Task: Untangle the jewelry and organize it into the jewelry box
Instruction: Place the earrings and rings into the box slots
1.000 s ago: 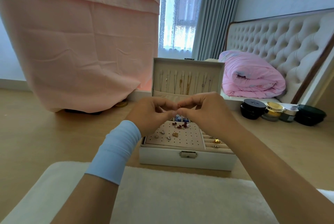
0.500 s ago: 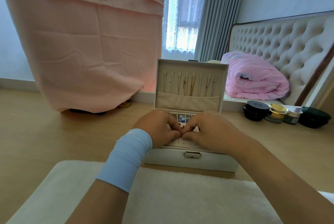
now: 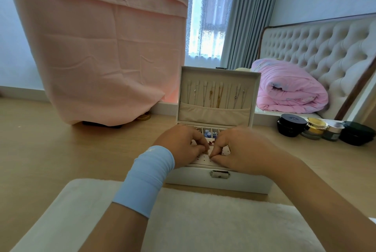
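Jewelry box [image 3: 244,183] sits open at frame centre, necklaces [image 3: 218,95] hanging in its lid. Left hand [image 3: 181,146] and right hand [image 3: 242,150] hover over its earring panel [image 3: 201,159], fingertips pinched; what they hold, I cannot tell.

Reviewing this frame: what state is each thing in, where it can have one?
jewelry box: lid open, standing upright.
necklaces: hanging inside the lid, lower ends tucked in its pocket.
left hand: fingers curled, tips pinched over the earring panel; anything held is hidden.
right hand: likewise, tips close to the left's.
quilt: rolled up.
jars: lids on.
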{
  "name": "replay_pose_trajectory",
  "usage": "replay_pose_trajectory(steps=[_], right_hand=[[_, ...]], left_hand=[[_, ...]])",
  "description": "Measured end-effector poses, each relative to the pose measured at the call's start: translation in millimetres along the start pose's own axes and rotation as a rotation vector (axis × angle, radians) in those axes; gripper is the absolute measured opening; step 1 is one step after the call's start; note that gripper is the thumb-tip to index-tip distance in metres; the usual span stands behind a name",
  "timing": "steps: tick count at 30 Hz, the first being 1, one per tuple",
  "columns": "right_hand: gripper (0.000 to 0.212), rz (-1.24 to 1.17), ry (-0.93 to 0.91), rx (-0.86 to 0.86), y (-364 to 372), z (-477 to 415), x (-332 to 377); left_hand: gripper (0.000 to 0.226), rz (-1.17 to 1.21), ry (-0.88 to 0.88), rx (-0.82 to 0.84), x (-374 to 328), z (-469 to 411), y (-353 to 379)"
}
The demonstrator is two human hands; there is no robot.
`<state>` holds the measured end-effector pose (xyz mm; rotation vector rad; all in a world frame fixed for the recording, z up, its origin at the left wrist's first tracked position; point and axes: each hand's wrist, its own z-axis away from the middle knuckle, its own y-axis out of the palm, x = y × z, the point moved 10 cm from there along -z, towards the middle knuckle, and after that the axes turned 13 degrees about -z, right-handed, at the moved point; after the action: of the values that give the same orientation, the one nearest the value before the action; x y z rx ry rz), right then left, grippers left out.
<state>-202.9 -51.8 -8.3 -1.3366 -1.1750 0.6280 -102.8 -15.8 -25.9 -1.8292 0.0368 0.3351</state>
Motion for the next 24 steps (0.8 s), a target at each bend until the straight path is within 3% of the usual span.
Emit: replay_pose_trajectory(steps=[9, 13, 17, 24], right_hand=[[0.016, -0.225, 0.078, 0.109, 5.3, -1.6, -17.7], [0.013, -0.381, 0.116, -0.005, -30.7, 3.9, -38.7], [0.015, -0.322, 0.302, -0.081, -61.5, 21.5, -108.8], [0.035, -0.372, 0.541, 0.139, -14.0, 42.4, -178.4]], left_hand=[[0.015, -0.091, 0.044, 0.004, -11.7, 2.6, -0.9], [0.017, -0.116, 0.035, -0.020, -14.8, 3.0, -3.4], [0.014, -0.023, 0.054, -0.110, -35.4, -7.5, -14.6], [0.012, 0.001, 0.091, -0.053, -104.7, -54.1, 2.5]])
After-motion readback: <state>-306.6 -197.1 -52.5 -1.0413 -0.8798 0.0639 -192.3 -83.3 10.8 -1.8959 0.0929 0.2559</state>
